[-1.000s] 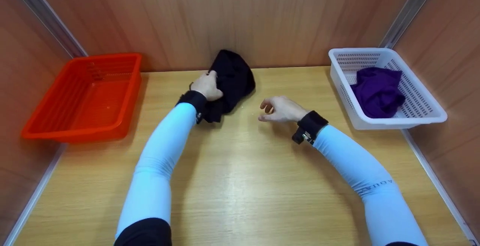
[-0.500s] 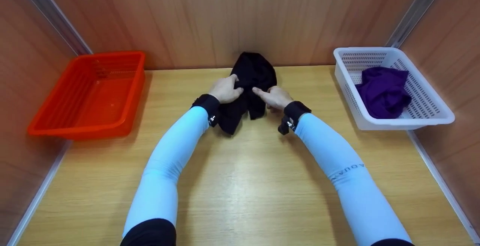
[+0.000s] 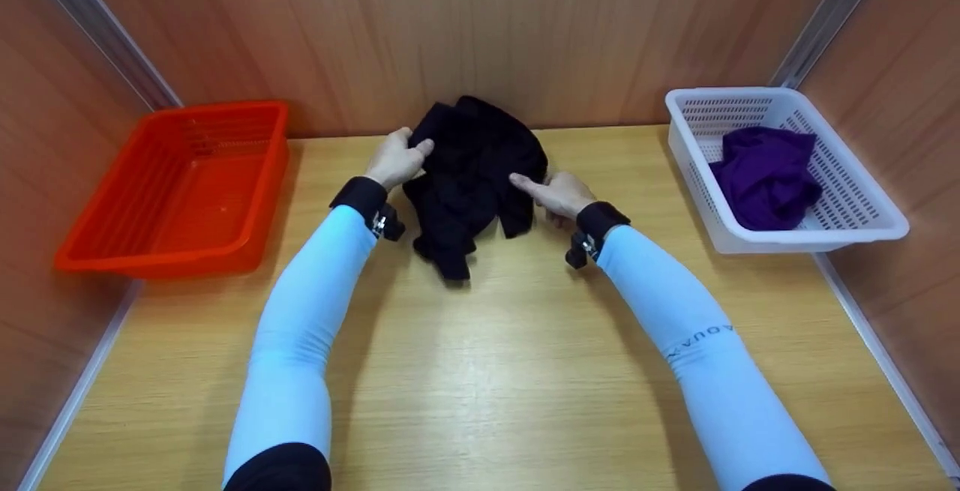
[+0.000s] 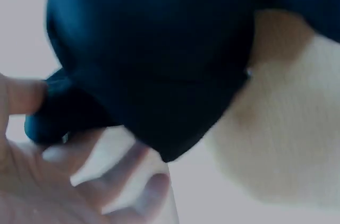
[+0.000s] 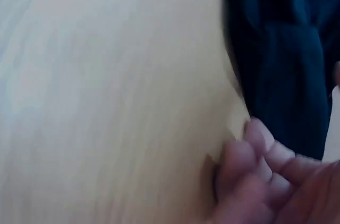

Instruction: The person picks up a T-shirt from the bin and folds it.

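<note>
A crumpled black cloth (image 3: 469,169) lies on the table against the back wall, its flaps hanging toward the front like parts of a garment. My left hand (image 3: 397,159) pinches its upper left edge. In the left wrist view that hand (image 4: 58,181) has thumb and index finger on a fold, other fingers spread loosely, and a pointed flap of the cloth (image 4: 149,70) hangs beside them. At the right edge my right hand (image 3: 559,193) grips the cloth, thumb on top. The right wrist view has its curled fingers (image 5: 241,165) along the edge of a cloth flap (image 5: 289,86).
An orange-red basket (image 3: 255,214) stands on the left with nothing visible inside. On the right is a white perforated basket (image 3: 694,176) holding a crumpled purple cloth (image 3: 769,176). Wooden panels (image 3: 480,34) wall in the table (image 3: 465,378) at the back and sides.
The right hand has come in from the right and taken the cloth's right edge. The left hand first went right with the cloth, then back left, spreading the cloth wider.
</note>
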{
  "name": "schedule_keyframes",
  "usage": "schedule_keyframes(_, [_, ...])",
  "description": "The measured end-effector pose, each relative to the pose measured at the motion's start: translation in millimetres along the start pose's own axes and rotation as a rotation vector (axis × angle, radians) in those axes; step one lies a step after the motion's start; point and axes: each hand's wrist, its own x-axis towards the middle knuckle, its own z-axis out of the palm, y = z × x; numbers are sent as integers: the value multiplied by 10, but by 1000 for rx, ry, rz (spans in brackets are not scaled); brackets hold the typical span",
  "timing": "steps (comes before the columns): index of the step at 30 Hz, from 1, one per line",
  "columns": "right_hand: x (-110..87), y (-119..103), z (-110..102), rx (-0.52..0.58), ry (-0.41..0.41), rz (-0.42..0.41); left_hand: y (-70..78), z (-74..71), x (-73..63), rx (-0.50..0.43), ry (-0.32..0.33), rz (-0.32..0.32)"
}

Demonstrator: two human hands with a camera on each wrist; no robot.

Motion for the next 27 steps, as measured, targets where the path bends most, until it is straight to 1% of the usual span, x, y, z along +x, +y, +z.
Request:
schedule_keyframes(1, [-2,-17,37,-26,5,-11,1,11,4,-40,-34,-9])
schedule_keyframes(3, [9,-57,113,-85,26,-46,-1,32,26,-90,-101,-10])
schedule_keyframes(4, [22,-75,147,-117,39,-68,12,50,26,-112,-124,-12])
schedule_keyframes(5, [37,-87,173,-143,46,-95,10,67,38,-121,-133,-11])
schedule_keyframes(6, [158,-17,211,-139,39,-139,5,79,47,-124,-130,-6])
schedule_keyframes(7, [182,-16,220,-129,31,-157,-4,84,53,-125,-116,0])
schedule_keyframes(8, [203,-6,215,-92,20,-166,-17,83,57,-147,-96,-1])
schedule_keyframes(10, [235,38,160,18,-2,-159,-59,59,56,-210,-42,-12])
schedule_keyframes(11, [244,75,107,92,-3,-145,-88,36,52,-248,-11,-23])
schedule_keyframes(12, [244,116,42,162,15,-124,-117,7,46,-294,20,-35])
schedule_keyframes(13, [148,90,-53,210,62,-82,-147,-26,36,-342,50,-47])
schedule_keyframes(15, [134,201,-232,310,174,-34,-212,-97,13,-418,116,-72])
schedule_keyframes(17, [126,314,-412,371,329,5,-273,-172,-12,-467,185,-87])
schedule_keyframes(19, [123,413,-570,425,471,48,-328,-239,-30,-510,253,-86])
schedule_keyframes(22, [110,521,-743,491,642,103,-389,-312,-34,-540,356,-81])
schedule_keyframes(24, [97,563,-810,486,709,124,-408,-337,-28,-518,420,-88])
schedule_keyframes(25, [90,579,-828,450,728,131,-412,-341,-25,-477,445,-92])
schedule_keyframes(26, [81,589,-834,398,735,131,-416,-343,-23,-407,459,-98])
schedule_keyframes(27, [72,596,-828,338,734,123,-425,-336,-16,-333,459,-109])
